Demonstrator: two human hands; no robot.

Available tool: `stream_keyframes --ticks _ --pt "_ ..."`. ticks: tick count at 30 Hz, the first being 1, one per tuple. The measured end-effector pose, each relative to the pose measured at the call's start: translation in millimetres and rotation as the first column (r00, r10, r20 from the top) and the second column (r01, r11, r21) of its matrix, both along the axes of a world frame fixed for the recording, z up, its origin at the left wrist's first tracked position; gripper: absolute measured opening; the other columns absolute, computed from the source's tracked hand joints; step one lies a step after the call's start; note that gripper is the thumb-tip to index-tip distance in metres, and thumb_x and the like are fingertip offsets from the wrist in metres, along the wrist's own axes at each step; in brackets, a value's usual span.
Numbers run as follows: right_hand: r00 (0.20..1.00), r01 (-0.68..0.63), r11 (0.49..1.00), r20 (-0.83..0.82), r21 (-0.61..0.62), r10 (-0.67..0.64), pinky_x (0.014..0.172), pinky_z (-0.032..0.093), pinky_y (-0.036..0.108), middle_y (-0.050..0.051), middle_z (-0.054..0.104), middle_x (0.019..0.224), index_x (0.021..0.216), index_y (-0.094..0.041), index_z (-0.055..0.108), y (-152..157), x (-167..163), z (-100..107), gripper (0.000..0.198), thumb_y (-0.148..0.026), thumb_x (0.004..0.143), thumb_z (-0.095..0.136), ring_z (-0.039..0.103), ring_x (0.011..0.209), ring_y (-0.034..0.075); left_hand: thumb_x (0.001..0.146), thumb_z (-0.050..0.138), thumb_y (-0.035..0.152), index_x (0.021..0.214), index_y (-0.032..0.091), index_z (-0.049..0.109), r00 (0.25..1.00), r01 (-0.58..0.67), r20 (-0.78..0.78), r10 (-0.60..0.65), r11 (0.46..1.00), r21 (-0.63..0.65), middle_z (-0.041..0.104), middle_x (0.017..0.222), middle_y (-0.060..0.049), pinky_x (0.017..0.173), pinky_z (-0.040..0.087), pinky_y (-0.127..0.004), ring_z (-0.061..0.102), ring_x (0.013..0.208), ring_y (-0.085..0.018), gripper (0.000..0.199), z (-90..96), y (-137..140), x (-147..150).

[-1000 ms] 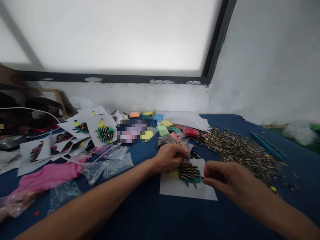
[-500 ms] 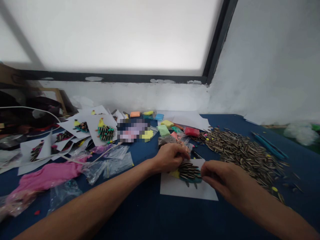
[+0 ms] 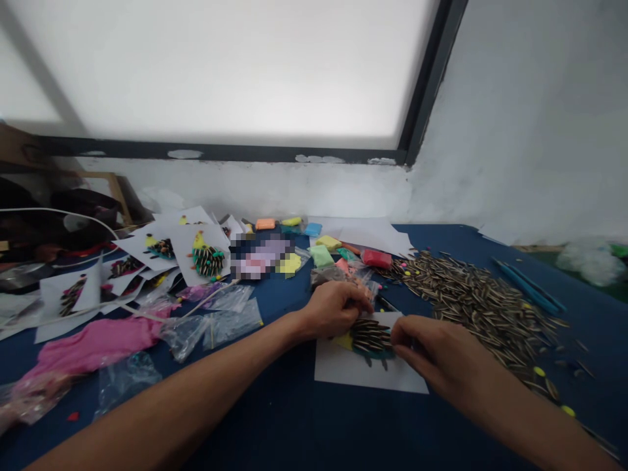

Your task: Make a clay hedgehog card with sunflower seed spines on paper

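A sheet of white paper (image 3: 343,369) lies on the blue table, bearing a flat clay figure (image 3: 375,353) with a yellow head and a teal body. Rows of striped sunflower seeds (image 3: 370,335) stick up from its back. Over the paper's upper left edge, my left hand (image 3: 336,307) rests with its fingers curled; whatever they may hold is hidden. My right hand (image 3: 432,343) is closed in a pinch at the figure's right end, its fingertips against the last seeds. Too little shows between them to name what they grip.
Loose sunflower seeds (image 3: 478,304) spread in a pile at right, near blue tweezers (image 3: 532,286). Clay packs, including a red one (image 3: 376,259), sit behind my hands. Finished figures on paper (image 3: 209,258), plastic bags (image 3: 233,324) and pink clay (image 3: 98,343) fill the left.
My right hand has shifted slightly left along the figure, and its forearm has lowered, uncovering a yellow ball by the seeds. My left hand stays in place.
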State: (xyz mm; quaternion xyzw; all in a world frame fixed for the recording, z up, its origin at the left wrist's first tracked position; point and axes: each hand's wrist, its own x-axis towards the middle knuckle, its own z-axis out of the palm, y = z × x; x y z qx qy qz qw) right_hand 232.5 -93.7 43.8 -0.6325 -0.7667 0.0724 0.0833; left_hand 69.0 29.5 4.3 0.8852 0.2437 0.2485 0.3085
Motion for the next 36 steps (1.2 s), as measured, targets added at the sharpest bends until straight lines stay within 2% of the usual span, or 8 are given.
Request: stream_keyframes --ticks 9,14,23,30,36 --pt "0.999 -0.004 1.0 -0.04 0.018 0.005 0.052 0.033 0.022 -0.003 0.06 0.061 0.072 -0.023 0.058 -1.5 -0.7 -0.7 0.013 -0.014 0.08 0.052 0.054 0.052 0.011 0.062 0.043 0.0 0.083 0.018 0.075 1.0 0.006 -0.001 -0.006 1.0 0.011 0.07 0.082 -0.001 0.07 0.045 -0.021 0.059 0.076 -0.013 0.042 -0.1 0.0 0.6" --pt "0.999 0.035 0.999 -0.042 0.005 -0.034 0.049 0.031 0.021 -0.004 0.059 0.058 0.069 -0.023 0.058 -1.8 -2.2 1.1 0.014 -0.015 0.08 0.054 0.053 0.05 0.011 0.063 0.043 -0.002 0.082 0.018 0.074 1.0 0.009 0.017 -0.01 1.0 0.014 0.069 0.081 0.0 0.072 0.045 -0.023 0.059 0.075 -0.013 0.042 -0.3 -0.1 0.6" --pt "0.998 0.058 0.998 -0.013 -0.018 -0.058 0.052 0.034 0.023 -0.003 0.062 0.059 0.072 -0.025 0.065 -3.6 -3.1 1.8 0.016 -0.016 0.079 0.054 0.056 0.052 0.012 0.063 0.044 -0.002 0.082 0.018 0.075 1.0 0.01 0.025 -0.01 1.0 0.0 0.069 0.08 0.0 0.069 0.044 -0.022 0.058 0.072 -0.012 0.041 -1.4 0.6 0.2" --pt "1.0 0.019 1.0 -0.005 0.004 -0.019 0.056 0.035 0.023 -0.003 0.064 0.064 0.072 -0.023 0.064 -4.0 -3.9 1.4 0.019 -0.013 0.081 0.051 0.058 0.058 0.013 0.062 0.044 -0.001 0.082 0.018 0.075 1.0 0.01 0.025 -0.01 1.0 0.002 0.069 0.079 0.0 0.068 0.043 -0.022 0.058 0.072 -0.012 0.042 -1.7 0.7 0.2" --pt "1.0 0.009 1.0 0.017 0.027 -0.009 0.055 0.032 0.023 -0.003 0.062 0.061 0.069 -0.022 0.063 -3.1 -6.8 -1.2 0.02 -0.012 0.081 0.052 0.057 0.055 0.012 0.061 0.043 0.0 0.084 0.019 0.075 1.0 0.005 -0.002 -0.005 1.0 -0.006 0.07 0.08 0.001 0.066 0.043 -0.02 0.059 0.072 -0.012 0.044 -1.5 1.0 0.7"
